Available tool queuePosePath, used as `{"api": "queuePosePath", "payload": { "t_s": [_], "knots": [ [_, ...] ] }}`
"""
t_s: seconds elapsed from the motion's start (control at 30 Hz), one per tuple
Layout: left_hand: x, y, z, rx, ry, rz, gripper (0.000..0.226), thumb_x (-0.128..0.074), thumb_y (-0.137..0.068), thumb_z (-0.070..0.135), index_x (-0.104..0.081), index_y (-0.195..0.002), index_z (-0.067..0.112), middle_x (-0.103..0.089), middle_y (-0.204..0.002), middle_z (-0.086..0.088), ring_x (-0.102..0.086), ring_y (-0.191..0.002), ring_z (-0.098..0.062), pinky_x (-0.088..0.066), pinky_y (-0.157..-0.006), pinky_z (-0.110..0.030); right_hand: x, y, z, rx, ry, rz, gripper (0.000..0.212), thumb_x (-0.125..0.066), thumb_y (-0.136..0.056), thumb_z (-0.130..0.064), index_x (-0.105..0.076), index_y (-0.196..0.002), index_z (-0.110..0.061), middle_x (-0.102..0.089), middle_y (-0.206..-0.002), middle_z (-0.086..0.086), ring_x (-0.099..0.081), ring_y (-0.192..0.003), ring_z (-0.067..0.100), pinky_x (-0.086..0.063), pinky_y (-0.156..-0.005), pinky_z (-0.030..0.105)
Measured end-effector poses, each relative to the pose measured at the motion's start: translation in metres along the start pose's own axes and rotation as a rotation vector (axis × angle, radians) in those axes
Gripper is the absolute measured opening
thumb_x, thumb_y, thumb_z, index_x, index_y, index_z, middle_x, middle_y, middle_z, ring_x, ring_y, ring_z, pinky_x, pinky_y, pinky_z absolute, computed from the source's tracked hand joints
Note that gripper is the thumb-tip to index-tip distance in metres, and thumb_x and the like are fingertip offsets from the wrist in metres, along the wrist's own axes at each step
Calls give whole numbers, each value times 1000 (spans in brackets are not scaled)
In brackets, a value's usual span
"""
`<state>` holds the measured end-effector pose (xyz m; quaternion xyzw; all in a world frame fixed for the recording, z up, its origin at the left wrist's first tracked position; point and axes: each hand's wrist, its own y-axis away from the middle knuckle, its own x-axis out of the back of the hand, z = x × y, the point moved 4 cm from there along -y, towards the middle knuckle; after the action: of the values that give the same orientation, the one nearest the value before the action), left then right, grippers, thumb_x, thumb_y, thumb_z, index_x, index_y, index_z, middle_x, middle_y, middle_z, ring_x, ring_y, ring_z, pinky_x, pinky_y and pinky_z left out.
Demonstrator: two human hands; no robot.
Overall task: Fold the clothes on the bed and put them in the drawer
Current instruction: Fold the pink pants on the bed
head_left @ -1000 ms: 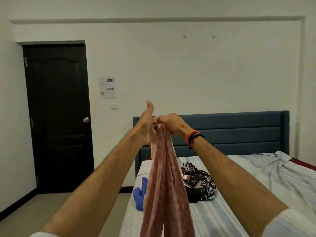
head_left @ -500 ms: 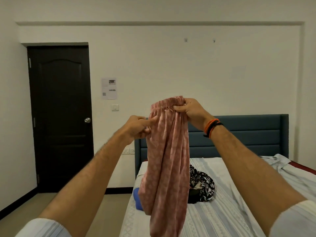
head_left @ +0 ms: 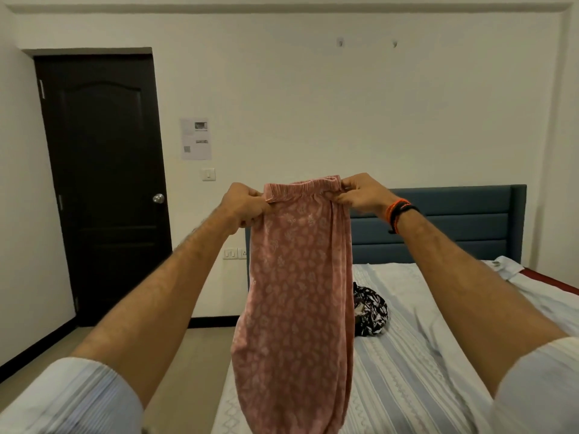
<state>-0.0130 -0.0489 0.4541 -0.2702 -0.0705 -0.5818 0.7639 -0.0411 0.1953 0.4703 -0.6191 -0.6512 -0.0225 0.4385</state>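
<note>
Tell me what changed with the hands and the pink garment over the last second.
The left hand moved out left and now grips the waistband's left end; the right hand keeps the right end, spreading the pink garment open. The black-and-white garment stayed on the bed.

no text can be read anywhere at this moment. a printed sheet (head_left: 195, 138) is seen taped to the wall between the dark door (head_left: 103, 183) and the bed's headboard (head_left: 451, 223), and small picture blocks, lines of print and what looks like a square code at its lower left are made out on it, but every line is too small and blurred to be read. no brand, number or sign is made out on anything else.
</note>
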Motion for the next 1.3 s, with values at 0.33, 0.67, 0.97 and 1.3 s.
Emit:
{"api": "queuePosePath", "payload": {
  "t_s": [0.33,0.67,0.97,1.3],
  "knots": [
    [-1,6,-3,-26,-58,-66,19,-54,-89,-7,-66,-85,8,-63,-69,-5,-61,-44,-6,-43,-38,-16,-6,10,3,-99,-130,-118,16,-63,-96,-13,-73,-109,-9,-59,-75,10,-59,-47,9,-33,-43,24],
    [4,-17,-10,65,245,-133,7,-70,-87,1,-73,-92,5,-69,-72,1,-53,-46,-3,-39,-36,-12,-8,-3,17,-193,-480,-223,33,-68,-86,-26,-68,-112,-6,-72,-102,9,-75,-73,17,-55,-52,19],
    [-65,-86,-89,221,141,-59,17,-73,-87,4,-67,-100,-6,-70,-98,-16,-74,-73,-27,-62,-61,-37,-99,-50,104,-395,-353,-71,26,-57,-100,-16,-63,-115,4,-70,-103,18,-72,-71,21,-62,-63,33],
    [-41,-113,-54,-227,280,124,14,-72,-84,13,-68,-87,27,-73,-96,-6,-70,-97,-26,-58,-88,-47,-59,-85,89,-67,-348,247,16,-63,-93,-22,-70,-101,-10,-72,-102,11,-68,-95,27,-56,-90,52]
  ]
}}
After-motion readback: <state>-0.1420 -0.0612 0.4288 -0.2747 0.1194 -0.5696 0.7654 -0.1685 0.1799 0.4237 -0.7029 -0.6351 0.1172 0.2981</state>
